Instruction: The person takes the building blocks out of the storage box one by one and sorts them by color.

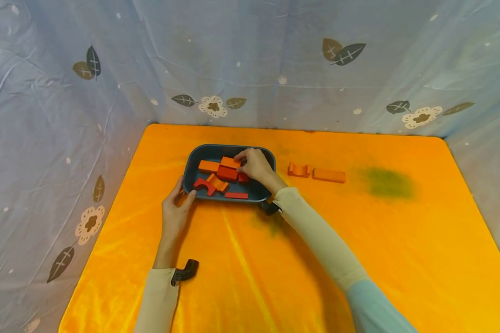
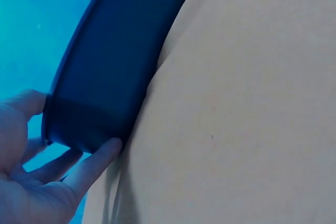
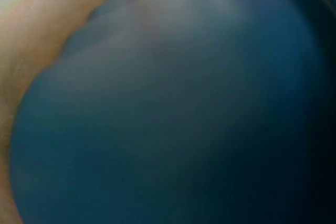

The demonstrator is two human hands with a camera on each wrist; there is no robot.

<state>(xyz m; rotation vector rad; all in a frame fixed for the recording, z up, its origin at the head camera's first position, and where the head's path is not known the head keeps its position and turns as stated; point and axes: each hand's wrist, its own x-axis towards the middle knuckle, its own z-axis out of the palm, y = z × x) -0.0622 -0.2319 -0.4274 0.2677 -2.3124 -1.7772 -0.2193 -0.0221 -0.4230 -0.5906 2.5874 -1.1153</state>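
Holds the dark tray [image 1: 257,189] at a near corner with the left grip [image 1: 175,210], on the yellow tabletop [image 1: 241,277]. Pinches an orange block [image 1: 229,162] inside with the right grip [image 1: 256,165], beside a red block [image 1: 227,174].

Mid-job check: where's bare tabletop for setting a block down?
Widest: the table right of the long orange block, around the green stain. Another patch lies between the sleeves, nearer than the tray. Crowded: the tray's left and middle, holding blocks, with the right grip reaching over its right side.
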